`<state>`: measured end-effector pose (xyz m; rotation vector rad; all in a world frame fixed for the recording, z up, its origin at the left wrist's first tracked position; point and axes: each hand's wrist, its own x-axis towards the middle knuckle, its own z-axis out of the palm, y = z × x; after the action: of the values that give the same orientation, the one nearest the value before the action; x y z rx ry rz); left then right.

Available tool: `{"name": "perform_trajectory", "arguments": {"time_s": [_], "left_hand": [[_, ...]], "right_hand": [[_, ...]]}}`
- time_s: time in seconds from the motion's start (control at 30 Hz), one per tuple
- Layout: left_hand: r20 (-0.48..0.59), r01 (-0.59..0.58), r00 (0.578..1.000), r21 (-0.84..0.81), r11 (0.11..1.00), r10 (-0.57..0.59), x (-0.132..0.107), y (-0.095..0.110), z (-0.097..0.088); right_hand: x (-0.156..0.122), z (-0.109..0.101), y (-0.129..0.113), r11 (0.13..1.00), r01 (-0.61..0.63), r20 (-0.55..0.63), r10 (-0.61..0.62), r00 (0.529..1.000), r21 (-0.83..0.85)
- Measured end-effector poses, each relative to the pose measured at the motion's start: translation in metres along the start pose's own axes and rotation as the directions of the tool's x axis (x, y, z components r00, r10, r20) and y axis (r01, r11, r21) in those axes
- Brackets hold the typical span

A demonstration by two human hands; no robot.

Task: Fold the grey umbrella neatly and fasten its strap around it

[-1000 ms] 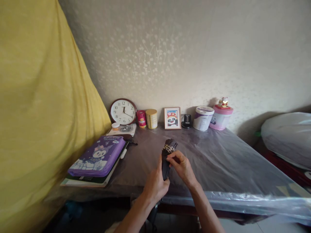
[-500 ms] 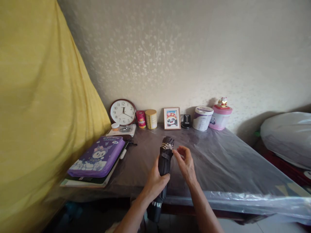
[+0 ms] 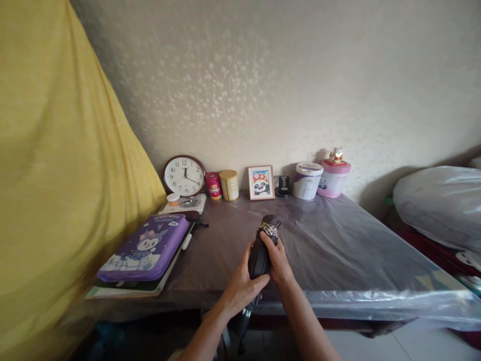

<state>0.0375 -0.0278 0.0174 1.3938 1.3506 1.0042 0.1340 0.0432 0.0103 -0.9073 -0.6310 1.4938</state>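
Note:
A folded black umbrella [image 3: 260, 258] with a checkered band near its top is held upright-tilted over the near edge of the table [image 3: 338, 250]. My left hand [image 3: 240, 286] is wrapped round its lower middle. My right hand [image 3: 278, 258] is closed on its upper part, just below the checkered band. The umbrella's handle end hangs below the table edge, partly hidden by my left hand.
A purple cartoon case [image 3: 145, 245] lies on books at the left. Along the wall stand a clock [image 3: 184, 175], a red can, a gold can [image 3: 229, 184], a framed panda picture [image 3: 261, 182], a white tub [image 3: 306, 180] and a pink tub [image 3: 332, 178]. A yellow curtain [image 3: 56, 175] hangs left.
My right hand, off the umbrella half a second ago, has come back and closed on its upper part. The umbrella tilted slightly right. The view shifted a little.

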Motion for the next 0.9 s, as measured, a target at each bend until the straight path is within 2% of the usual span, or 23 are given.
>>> {"name": "perform_trajectory", "arguments": {"time_s": [0.07, 0.17, 0.23, 0.3, 0.37, 0.47, 0.53, 0.63, 0.77, 0.9], "left_hand": [[0.048, 0.022, 0.999, -0.021, 1.000, -0.021, -0.002, 0.004, -0.002], [0.042, -0.025, 0.999, -0.033, 0.999, 0.027, -0.003, 0.007, -0.002], [0.031, -0.071, 0.997, -0.033, 0.997, 0.072, -0.002, 0.006, -0.001], [0.024, -0.102, 0.994, -0.026, 0.994, 0.103, -0.001, 0.003, 0.000], [0.060, -0.045, 0.997, -0.021, 0.999, 0.046, -0.001, 0.000, 0.001], [0.148, 0.116, 0.983, -0.021, 0.993, -0.112, -0.005, -0.001, 0.002], [0.136, 0.148, 0.980, -0.001, 0.989, -0.147, -0.007, 0.000, 0.004], [0.065, 0.107, 0.992, 0.067, 0.992, -0.112, -0.006, -0.001, 0.007], [-0.017, -0.037, 0.999, 0.174, 0.984, 0.040, -0.003, -0.005, 0.008], [-0.018, -0.113, 0.992, 0.278, 0.954, 0.122, -0.002, -0.008, 0.006]], "right_hand": [[0.002, -0.003, -0.006, 0.997, -0.068, 0.040, 0.067, 0.997, 0.026], [0.003, -0.006, -0.013, 0.988, -0.147, 0.136, 0.139, 0.981, 0.050], [0.004, -0.007, -0.013, 0.992, -0.120, 0.129, 0.114, 0.985, 0.044], [0.005, -0.008, -0.011, 0.998, -0.062, 0.076, 0.060, 0.995, 0.020], [0.006, -0.008, -0.010, 1.000, -0.017, 0.041, 0.017, 0.999, 0.001], [0.007, -0.011, -0.012, 1.000, 0.018, 0.026, -0.018, 1.000, 0.001], [0.008, -0.013, -0.014, 1.000, 0.018, 0.015, -0.018, 1.000, 0.002], [0.008, -0.014, -0.015, 1.000, 0.001, 0.016, -0.001, 1.000, -0.003], [0.006, -0.012, -0.015, 0.999, 0.035, 0.019, -0.035, 0.999, -0.009], [0.006, -0.010, -0.017, 0.998, 0.061, -0.024, -0.061, 0.998, 0.001]]}}
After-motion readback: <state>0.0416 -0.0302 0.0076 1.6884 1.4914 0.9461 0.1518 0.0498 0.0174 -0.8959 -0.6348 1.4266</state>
